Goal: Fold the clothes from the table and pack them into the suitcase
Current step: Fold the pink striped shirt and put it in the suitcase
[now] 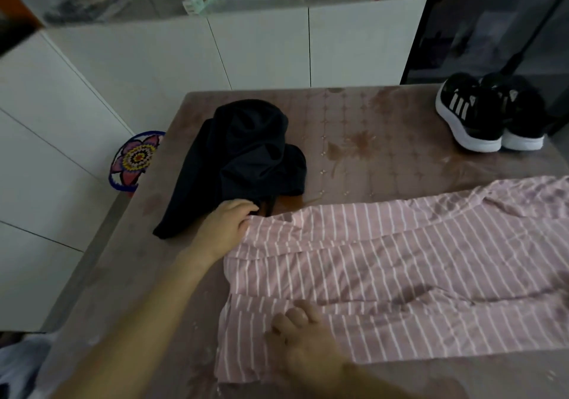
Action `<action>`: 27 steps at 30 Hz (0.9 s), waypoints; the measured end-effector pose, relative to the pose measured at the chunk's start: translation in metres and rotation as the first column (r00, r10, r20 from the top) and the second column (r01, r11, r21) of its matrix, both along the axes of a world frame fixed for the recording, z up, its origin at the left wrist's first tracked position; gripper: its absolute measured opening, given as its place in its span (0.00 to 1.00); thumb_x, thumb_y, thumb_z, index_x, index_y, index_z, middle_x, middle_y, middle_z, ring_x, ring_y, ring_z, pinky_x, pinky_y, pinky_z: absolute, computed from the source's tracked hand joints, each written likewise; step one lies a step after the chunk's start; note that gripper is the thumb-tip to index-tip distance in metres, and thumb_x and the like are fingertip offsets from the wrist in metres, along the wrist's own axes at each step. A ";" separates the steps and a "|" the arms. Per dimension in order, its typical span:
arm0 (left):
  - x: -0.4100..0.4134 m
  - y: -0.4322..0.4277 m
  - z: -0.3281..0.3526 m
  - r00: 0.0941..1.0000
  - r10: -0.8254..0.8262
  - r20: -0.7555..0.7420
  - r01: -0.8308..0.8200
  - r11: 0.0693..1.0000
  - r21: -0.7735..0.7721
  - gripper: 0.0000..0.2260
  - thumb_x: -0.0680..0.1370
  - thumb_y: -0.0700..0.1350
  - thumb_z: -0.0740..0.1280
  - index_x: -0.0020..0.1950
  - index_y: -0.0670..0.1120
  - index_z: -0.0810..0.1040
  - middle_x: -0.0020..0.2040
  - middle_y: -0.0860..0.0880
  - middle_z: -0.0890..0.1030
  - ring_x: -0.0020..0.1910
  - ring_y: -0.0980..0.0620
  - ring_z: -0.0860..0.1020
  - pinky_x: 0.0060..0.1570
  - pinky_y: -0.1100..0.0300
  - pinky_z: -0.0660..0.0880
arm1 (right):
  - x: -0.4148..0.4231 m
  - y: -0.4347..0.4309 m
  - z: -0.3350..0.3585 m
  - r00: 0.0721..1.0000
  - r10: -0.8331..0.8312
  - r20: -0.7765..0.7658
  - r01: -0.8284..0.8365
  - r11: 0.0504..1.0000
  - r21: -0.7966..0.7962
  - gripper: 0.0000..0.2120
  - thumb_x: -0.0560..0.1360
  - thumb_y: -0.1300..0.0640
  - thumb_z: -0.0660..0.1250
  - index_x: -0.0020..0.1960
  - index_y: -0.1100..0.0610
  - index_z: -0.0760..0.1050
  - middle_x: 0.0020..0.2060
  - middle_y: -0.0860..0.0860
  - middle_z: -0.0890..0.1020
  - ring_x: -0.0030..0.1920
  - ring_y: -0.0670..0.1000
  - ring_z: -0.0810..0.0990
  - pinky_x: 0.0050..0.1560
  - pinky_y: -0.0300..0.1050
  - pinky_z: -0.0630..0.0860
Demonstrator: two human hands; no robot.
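**Pink striped garment spread flat, both hands on it**

We had the pink striped garment (385,269) laid out across the near half of the worktop (369,127), its white stripes running across the cloth and a few long creases crossing it. It reached from about the middle of the worktop out past the right edge of the view, and its near hem lay close to the worktop's front edge.

Our left hand (226,229) reached forward to the far left corner of the garment. Its fingers (243,206) were curled down over the edge of the cloth there; we could not tell whether they pinched the fabric or only pressed on it. The same fingers touched the near edge of the black garment (243,158), which sat in a loose, unfolded heap just behind the pink one, on the left side of the worktop.

Our right hand (304,346) lay palm down on the near left part of the pink garment, fingers spread narrowly and flat against the cloth, gripping nothing.

A pair of black sneakers (486,112) with white soles and white stripes stood side by side at the far right corner of the worktop, well apart from the clothes. Beyond the worktop ran white cabinets (261,50) with clutter on top. A round, brightly patterned item (135,160) showed below the worktop's left edge.
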State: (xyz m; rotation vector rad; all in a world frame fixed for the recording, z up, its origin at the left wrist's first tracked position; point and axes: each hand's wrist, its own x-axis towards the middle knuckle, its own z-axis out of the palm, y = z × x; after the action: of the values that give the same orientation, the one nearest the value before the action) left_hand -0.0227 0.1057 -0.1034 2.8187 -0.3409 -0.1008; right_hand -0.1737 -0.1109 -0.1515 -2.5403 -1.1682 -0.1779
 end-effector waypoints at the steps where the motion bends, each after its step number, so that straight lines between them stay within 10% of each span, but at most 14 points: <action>1: 0.007 -0.003 -0.001 0.995 -0.045 -0.088 0.051 0.996 0.068 0.19 0.78 0.42 0.64 0.69 0.47 0.72 0.67 0.50 0.73 0.66 0.48 0.69 0.62 0.56 0.69 | -0.007 0.012 -0.005 1.000 -0.004 0.005 0.004 1.000 -0.024 0.11 0.62 0.45 0.72 0.39 0.51 0.79 0.37 0.50 0.79 0.36 0.52 0.77 0.58 0.53 0.70; 6: 0.018 0.005 -0.004 0.951 -0.108 -0.291 0.224 0.887 0.404 0.08 0.78 0.49 0.63 0.53 0.46 0.74 0.53 0.47 0.77 0.56 0.46 0.73 0.51 0.52 0.72 | -0.017 0.037 -0.020 0.999 -0.005 -0.043 -0.007 0.958 -0.287 0.22 0.58 0.37 0.71 0.46 0.51 0.81 0.40 0.52 0.82 0.35 0.53 0.79 0.56 0.59 0.76; 10: 0.015 0.012 -0.003 0.913 0.013 -0.407 0.134 0.934 0.332 0.17 0.77 0.62 0.61 0.40 0.49 0.73 0.42 0.50 0.78 0.42 0.50 0.76 0.39 0.56 0.71 | -0.017 0.047 -0.016 0.997 -0.039 -0.065 0.018 0.953 -0.302 0.15 0.64 0.43 0.63 0.41 0.51 0.82 0.35 0.48 0.81 0.34 0.50 0.79 0.50 0.52 0.80; 13: 0.016 0.013 -0.007 0.892 0.179 -0.415 -0.118 0.979 0.168 0.24 0.81 0.60 0.51 0.45 0.45 0.80 0.45 0.46 0.81 0.43 0.48 0.78 0.46 0.54 0.74 | -0.020 0.062 -0.010 0.959 -0.159 -0.233 0.094 0.959 -0.268 0.19 0.66 0.46 0.53 0.36 0.51 0.82 0.34 0.46 0.82 0.34 0.48 0.81 0.38 0.42 0.78; 17: 0.011 0.009 -0.011 0.951 0.048 -0.304 0.058 0.942 0.329 0.12 0.78 0.52 0.62 0.56 0.46 0.75 0.53 0.46 0.75 0.49 0.46 0.77 0.45 0.53 0.75 | -0.023 0.073 -0.010 0.970 -0.108 -0.218 0.053 0.968 -0.243 0.14 0.54 0.41 0.73 0.30 0.50 0.80 0.26 0.46 0.79 0.25 0.45 0.77 0.25 0.35 0.70; 22: 0.010 -0.003 -0.009 0.971 0.013 -0.240 0.106 0.873 0.477 0.12 0.77 0.50 0.63 0.58 0.46 0.73 0.59 0.45 0.75 0.59 0.43 0.73 0.49 0.54 0.71 | -0.016 0.057 0.004 0.894 -0.155 -0.420 0.108 0.985 -0.135 0.18 0.50 0.38 0.74 0.33 0.48 0.78 0.27 0.45 0.79 0.25 0.42 0.77 0.22 0.32 0.67; 27: 0.025 -0.018 0.010 0.916 0.133 -0.377 -0.034 0.966 0.258 0.07 0.70 0.48 0.68 0.43 0.47 0.72 0.48 0.48 0.77 0.46 0.48 0.77 0.40 0.56 0.72 | -0.015 -0.006 0.028 0.592 -0.220 -0.775 0.504 0.852 0.143 0.13 0.62 0.43 0.65 0.46 0.43 0.71 0.37 0.36 0.79 0.38 0.41 0.78 0.38 0.38 0.72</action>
State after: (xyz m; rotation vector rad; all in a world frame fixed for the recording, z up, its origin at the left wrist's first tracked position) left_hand 0.0020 0.0873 -0.0933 2.9530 -0.1176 -0.7259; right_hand -0.1890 -0.1168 -0.1232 -2.1231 -0.2356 0.4834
